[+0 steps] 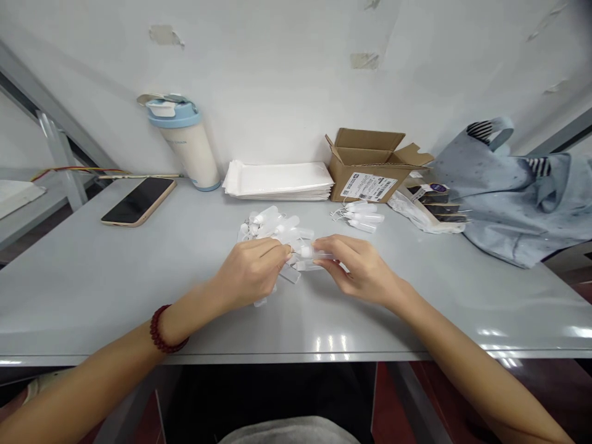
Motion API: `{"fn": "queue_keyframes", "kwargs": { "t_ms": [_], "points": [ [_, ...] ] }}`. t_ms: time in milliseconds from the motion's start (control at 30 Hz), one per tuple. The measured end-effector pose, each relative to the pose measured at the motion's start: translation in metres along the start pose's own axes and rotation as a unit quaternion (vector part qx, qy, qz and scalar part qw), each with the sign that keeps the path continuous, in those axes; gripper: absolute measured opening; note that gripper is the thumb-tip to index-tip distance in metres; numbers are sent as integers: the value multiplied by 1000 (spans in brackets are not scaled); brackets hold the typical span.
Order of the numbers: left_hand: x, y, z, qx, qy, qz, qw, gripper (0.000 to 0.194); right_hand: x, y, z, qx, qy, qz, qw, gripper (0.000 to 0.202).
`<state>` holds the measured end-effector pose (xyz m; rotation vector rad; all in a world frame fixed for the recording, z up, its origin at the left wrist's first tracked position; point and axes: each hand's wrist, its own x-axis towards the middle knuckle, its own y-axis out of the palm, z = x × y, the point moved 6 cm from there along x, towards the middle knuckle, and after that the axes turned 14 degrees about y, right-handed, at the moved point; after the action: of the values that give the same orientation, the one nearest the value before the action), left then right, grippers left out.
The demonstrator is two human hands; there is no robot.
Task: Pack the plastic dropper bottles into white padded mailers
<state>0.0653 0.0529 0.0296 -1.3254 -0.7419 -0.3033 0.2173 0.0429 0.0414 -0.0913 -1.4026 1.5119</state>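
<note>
Over the grey table my right hand point(358, 268) pinches a small translucent white bottle point(306, 252) by its body, with the narrow end pointing left. My left hand point(254, 268) is closed at that end, its thumb and fingertip pressed on what looks like a thin cord, too small to be sure of. Beneath and behind my hands lies a loose pile of similar small bottles point(268, 222), partly hidden by my left hand. A smaller group of bottles with white cords point(364, 216) rests apart, behind my right hand.
Along the back of the grey table point(152, 271) stand a blue-lidded tumbler point(189, 148), a stack of white packets point(280, 180) and an open cardboard box point(365, 176). A phone point(139, 201) lies left. At right are a plastic-wrapped package point(432, 203) and blue cloth point(522, 191).
</note>
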Motion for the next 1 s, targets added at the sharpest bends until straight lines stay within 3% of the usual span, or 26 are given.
{"fn": "queue_keyframes", "kwargs": {
  "t_ms": [267,467,567,700,1000],
  "points": [
    [-3,0,6,-29,-23,-17,999,21,-1,2,0,3,3,-16,1000,13],
    [2,-9,16,-93,-79,-26,992,16,1,0,-3,-12,11,-22,1000,15],
    [3,-13,23,-147,-134,-16,980,19,1,-2,-4,-21,13,-26,999,16],
    [-2,-7,31,-253,-229,15,940,26,1,-2,-3,-28,6,-31,999,16],
    [-2,-3,26,-285,-240,16,928,27,1,0,4,-23,-12,-39,999,18]
  ]
}}
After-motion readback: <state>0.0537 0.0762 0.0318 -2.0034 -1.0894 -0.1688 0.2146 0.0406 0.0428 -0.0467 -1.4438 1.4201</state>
